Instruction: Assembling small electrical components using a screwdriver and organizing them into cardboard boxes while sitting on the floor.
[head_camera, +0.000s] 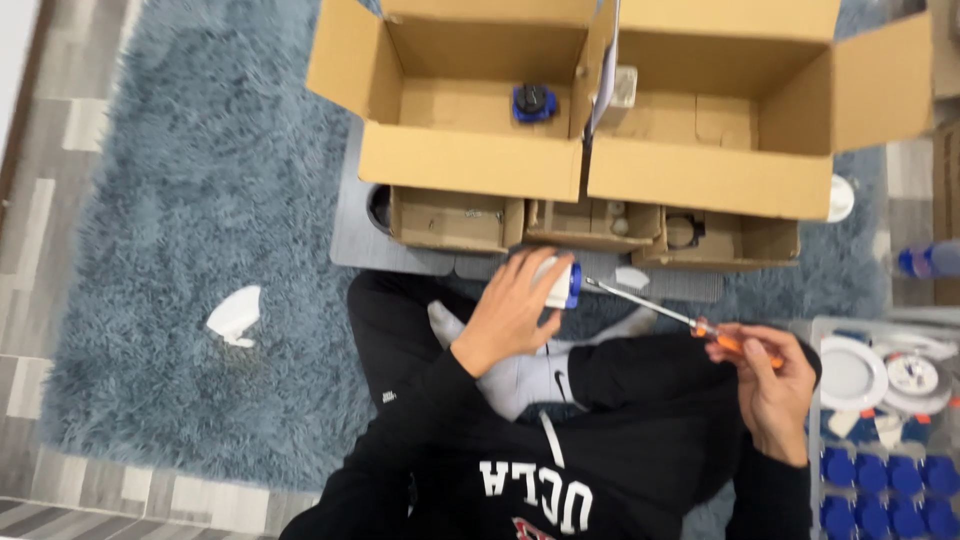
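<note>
Fingers (528, 283) of the left hand (508, 312) are wrapping tight round a small white-and-blue fitting (563, 283) above the lap, seemingly light, rigid and best held by its body, while the right hand (765, 385) is pinching the orange-handled screwdriver (690, 322), its tip meeting the fitting's blue end.
</note>
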